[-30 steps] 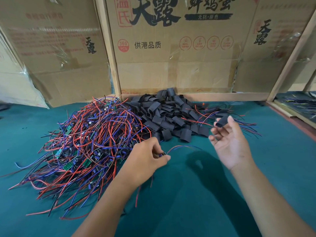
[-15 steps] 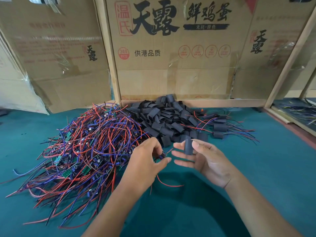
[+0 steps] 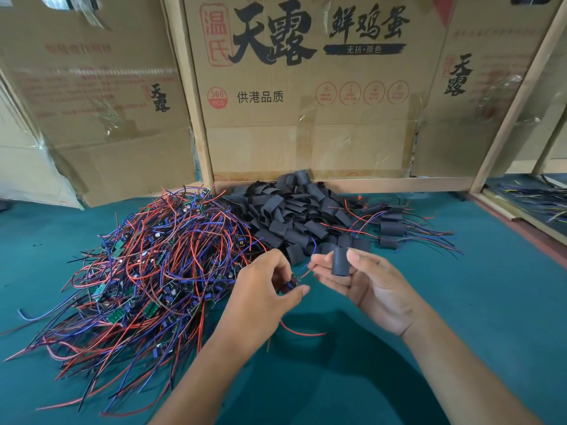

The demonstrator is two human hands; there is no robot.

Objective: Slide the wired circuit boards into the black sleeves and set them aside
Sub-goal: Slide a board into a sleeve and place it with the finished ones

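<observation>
My left hand (image 3: 264, 289) pinches a small wired circuit board (image 3: 293, 280) over the teal table, its red and blue wires trailing out. My right hand (image 3: 365, 280) pinches a black sleeve (image 3: 340, 262) upright between thumb and fingers, just right of the board; its lower fingertips touch the board's wires. A big tangle of wired boards (image 3: 147, 265) lies to the left. A heap of empty black sleeves (image 3: 294, 213) sits behind the hands. Several sleeved boards (image 3: 391, 228) with wires lie at the right of that heap.
Cardboard boxes (image 3: 306, 87) and a wooden frame (image 3: 383, 184) close off the back of the teal table (image 3: 460, 317). A second bench (image 3: 540, 204) with wires shows at the far right edge.
My right hand carried a black sleeve from the sleeve heap's right side back to the left hand. The left hand stayed in place holding the board.
</observation>
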